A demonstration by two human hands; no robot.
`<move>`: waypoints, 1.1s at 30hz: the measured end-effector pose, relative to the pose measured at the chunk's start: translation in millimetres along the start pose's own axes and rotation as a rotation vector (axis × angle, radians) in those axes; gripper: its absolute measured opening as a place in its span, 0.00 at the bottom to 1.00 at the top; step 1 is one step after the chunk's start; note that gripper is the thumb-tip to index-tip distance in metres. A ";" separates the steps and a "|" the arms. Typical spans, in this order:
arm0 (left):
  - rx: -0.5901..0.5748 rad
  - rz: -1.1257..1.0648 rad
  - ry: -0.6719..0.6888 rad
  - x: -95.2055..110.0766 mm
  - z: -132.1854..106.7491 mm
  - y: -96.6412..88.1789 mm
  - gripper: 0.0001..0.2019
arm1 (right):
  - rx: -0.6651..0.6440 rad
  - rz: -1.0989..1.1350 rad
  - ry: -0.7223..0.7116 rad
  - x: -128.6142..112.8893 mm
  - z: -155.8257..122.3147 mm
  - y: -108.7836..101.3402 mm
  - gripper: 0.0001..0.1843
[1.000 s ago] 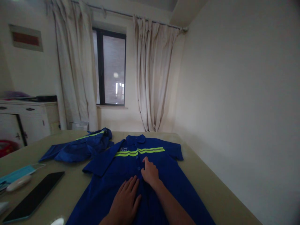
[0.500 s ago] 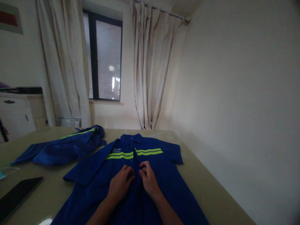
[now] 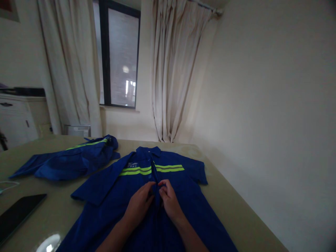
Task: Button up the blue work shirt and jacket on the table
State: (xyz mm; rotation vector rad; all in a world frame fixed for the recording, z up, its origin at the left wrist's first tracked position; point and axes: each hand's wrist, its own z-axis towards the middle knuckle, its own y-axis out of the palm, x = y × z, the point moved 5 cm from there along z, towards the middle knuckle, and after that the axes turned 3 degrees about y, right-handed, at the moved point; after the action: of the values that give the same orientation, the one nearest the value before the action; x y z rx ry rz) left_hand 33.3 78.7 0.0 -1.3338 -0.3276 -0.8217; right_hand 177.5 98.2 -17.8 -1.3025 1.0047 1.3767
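A blue short-sleeved work shirt (image 3: 190,203) lies spread front up, its collar pointing away from me. Yellow-green reflective stripes cross its chest, and its front opening runs down the middle. Just below the stripes, my left hand (image 3: 139,202) has its fingers closed on the left edge of the opening. Opposite it, my right hand (image 3: 170,200) pinches the right edge with thumb and forefinger. The fingertips of both hands are close together. A small button shows on the placket above them; whatever lies between the fingertips is hidden.
Another crumpled blue garment (image 3: 70,166) with the same stripes lies on the table (image 3: 225,196) at the left. Nearer are a dark flat tablet-like object (image 3: 21,213) and a white cord (image 3: 10,182). A wall (image 3: 275,122) borders the table's right side.
Both hands have come closer together at the front opening, and their fingertips now grip its edges. The camera view has shifted slightly.
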 end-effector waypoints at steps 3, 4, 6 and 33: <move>-0.065 0.094 0.013 6.1 -2.3 0.1 0.31 | 0.014 0.000 0.015 -0.6 1.1 -0.2 0.11; -0.085 0.126 0.019 8.0 -3.0 -0.1 0.31 | 0.022 0.002 0.021 -1.3 1.5 -0.3 0.11; -0.099 0.153 0.032 10.7 -3.8 -1.3 0.28 | 0.040 0.005 0.038 -2.7 2.0 -1.1 0.11; 0.020 -0.093 0.069 6.8 -2.1 -6.2 0.10 | 0.141 -0.599 -0.042 -38.2 -18.0 -3.3 0.10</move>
State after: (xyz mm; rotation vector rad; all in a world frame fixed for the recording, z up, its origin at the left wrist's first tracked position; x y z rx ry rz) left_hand 33.2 74.4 8.4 -1.2759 -0.3447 -0.9379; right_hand 183.4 77.5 18.7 -1.3199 0.5953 0.8546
